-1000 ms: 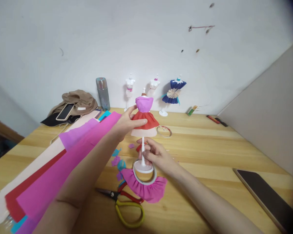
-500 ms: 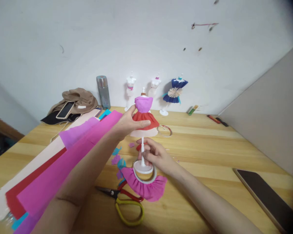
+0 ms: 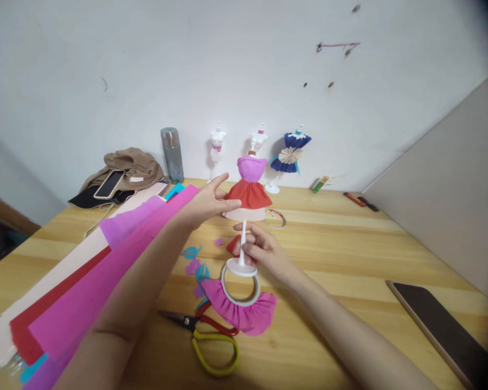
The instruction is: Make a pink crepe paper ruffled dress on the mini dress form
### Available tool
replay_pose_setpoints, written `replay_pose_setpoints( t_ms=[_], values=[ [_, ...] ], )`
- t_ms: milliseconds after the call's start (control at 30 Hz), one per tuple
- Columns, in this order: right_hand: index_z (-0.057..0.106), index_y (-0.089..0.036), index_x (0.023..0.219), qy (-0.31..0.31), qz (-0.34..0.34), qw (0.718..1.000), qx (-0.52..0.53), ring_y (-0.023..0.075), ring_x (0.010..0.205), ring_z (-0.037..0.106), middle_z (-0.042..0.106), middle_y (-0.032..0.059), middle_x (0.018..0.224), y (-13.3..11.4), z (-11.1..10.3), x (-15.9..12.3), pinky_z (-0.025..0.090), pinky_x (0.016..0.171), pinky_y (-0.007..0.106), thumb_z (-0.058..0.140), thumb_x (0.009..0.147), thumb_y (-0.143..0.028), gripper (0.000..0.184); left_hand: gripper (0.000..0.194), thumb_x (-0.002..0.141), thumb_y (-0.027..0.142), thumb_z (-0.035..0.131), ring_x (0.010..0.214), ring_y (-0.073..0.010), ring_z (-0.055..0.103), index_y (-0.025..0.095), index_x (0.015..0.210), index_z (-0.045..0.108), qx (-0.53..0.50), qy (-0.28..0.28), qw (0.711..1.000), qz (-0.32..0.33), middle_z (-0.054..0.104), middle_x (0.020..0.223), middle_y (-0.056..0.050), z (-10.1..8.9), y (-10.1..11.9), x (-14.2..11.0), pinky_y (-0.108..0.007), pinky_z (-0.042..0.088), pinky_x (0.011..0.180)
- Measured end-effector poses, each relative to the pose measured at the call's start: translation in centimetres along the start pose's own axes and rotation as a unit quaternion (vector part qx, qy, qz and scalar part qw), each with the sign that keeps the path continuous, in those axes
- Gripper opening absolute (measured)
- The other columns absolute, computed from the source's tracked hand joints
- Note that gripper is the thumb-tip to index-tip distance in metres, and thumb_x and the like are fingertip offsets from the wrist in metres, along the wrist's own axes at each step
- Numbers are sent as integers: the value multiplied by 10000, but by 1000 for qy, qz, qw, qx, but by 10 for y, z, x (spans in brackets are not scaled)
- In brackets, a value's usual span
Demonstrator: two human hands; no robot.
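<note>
A small dress-form mannequin wears a purple paper bodice and a red skirt over a pale pink layer. My right hand is closed around its white stand, whose round base is raised over a roll of tape. My left hand, fingers spread, is at the left side of the red skirt; whether it touches is hard to tell. Below the tape roll lies a gathered pink paper strip. Scissors with red and yellow handles lie nearer to me.
Long crepe paper sheets cover the left side. Blue and purple cutouts lie mid-table. Along the wall stand a bottle, two white mannequins and a blue-dressed one. A dark tablet or phone lies at right.
The mannequin has moved right and tilted slightly in my right hand. My left hand has drawn away from the bodice and spread its fingers.
</note>
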State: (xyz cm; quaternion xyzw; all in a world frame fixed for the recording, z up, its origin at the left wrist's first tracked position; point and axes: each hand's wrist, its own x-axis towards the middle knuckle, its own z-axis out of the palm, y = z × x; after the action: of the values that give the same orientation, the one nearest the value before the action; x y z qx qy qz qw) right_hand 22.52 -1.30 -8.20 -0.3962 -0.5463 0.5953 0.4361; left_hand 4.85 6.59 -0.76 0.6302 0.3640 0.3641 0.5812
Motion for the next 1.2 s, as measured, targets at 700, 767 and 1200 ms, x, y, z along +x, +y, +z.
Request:
replay_pose_setpoints(
  t_ms=[700, 767, 1200],
  values=[
    [477, -260, 1107, 198, -101, 973, -60, 128, 560, 526, 633, -25, 791, 46, -53, 35, 412, 530, 267, 612, 762, -311, 374, 437, 979, 461, 498, 667, -157, 685, 106, 800, 680, -4, 100, 993, -59, 726, 746, -108, -6, -20, 24, -272, 516, 663],
    [485, -255, 1107, 189, -95, 974, -77, 139, 578, 548, 644, -15, 803, 50, -54, 36, 429, 538, 275, 611, 758, -305, 375, 417, 983, 427, 507, 614, -136, 667, 108, 771, 672, -17, 103, 994, -38, 710, 694, -87, -4, -15, 21, -248, 503, 620],
    [616, -205, 856, 123, -72, 961, -238, 189, 716, 598, 667, 32, 798, 61, -58, 35, 483, 689, 340, 557, 769, -268, 123, 529, 952, 457, 556, 381, -81, 415, 181, 504, 507, -36, 113, 974, 195, 353, 406, 49, 4, 38, -25, -243, 367, 450]
  ],
)
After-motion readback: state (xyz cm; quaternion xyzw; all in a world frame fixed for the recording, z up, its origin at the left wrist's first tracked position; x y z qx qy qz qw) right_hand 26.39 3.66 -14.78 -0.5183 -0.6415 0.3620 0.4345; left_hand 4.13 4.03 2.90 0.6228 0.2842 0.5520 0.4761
